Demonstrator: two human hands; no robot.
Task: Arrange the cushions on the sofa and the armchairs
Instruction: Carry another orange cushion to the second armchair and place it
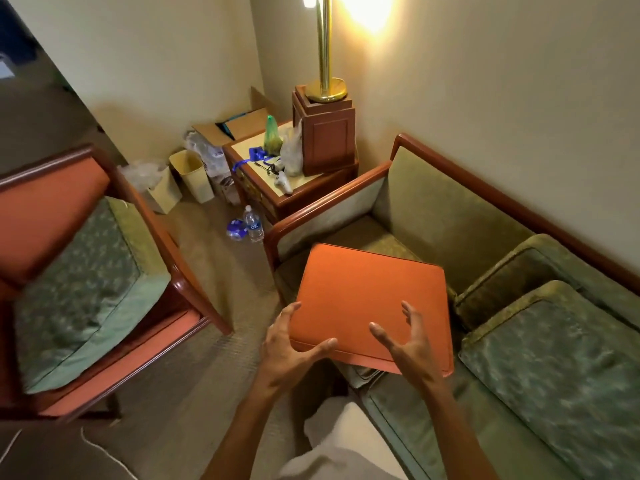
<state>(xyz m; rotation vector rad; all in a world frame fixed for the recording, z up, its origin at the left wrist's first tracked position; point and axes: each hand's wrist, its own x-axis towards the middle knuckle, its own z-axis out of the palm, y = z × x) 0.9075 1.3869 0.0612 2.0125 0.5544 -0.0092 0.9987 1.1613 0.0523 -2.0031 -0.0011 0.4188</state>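
Observation:
A flat orange cushion (370, 292) hangs tilted over the bare left seat of the green sofa (450, 209). My left hand (291, 351) grips its near left corner, thumb on top. My right hand (408, 344) lies over the near edge with fingers spread and curled, not clamped on it. Two green patterned cushions are on the sofa to the right: one lying flat (554, 362), the other (512, 271) leaning against the back. The armchair (45, 209) on the left has an orange back and a green cushion (79, 289) lying askew on its seat.
A wooden side table (311, 192) with a brass lamp (325, 64), bags and small items fills the corner between the seats. A water bottle (254, 225), waste bins (194, 174) and a cardboard box (239, 128) are on the carpet nearby.

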